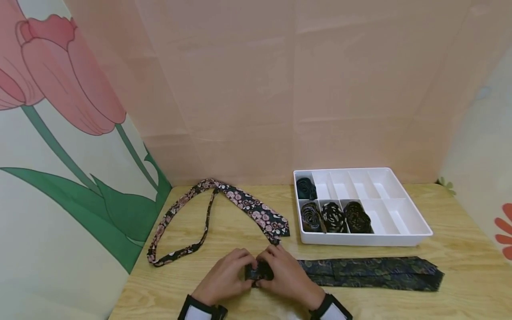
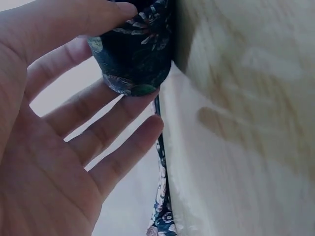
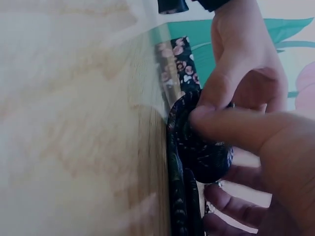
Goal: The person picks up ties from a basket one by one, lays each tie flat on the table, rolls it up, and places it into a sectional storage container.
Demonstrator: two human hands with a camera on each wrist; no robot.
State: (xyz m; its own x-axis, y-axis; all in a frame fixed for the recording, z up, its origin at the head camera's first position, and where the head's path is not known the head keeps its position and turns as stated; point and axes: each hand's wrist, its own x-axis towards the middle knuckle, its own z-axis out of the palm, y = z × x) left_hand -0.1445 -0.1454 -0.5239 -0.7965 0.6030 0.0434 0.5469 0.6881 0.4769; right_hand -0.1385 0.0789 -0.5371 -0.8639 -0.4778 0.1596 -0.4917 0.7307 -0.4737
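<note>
A dark patterned necktie (image 1: 372, 273) is partly rolled, its flat wide end stretching to the right along the table. Its coiled part (image 1: 259, 272) stands on edge between my two hands. My left hand (image 1: 226, 278) grips the coil from the left, thumb on its near side and fingers beyond, as the left wrist view shows on the dark roll (image 2: 135, 64). From the right, my right hand (image 1: 290, 278) holds the same coil; in the right wrist view, both thumbs press the face of the spiral (image 3: 209, 152).
A black necktie with pink flowers (image 1: 258, 211) lies in a loose loop at the back left, its wide end just beyond my hands. Back right stands a white divided tray (image 1: 360, 240) with several rolled ties (image 1: 334, 218) in its left compartments. A pink-brown backdrop (image 1: 240, 111) closes the far side.
</note>
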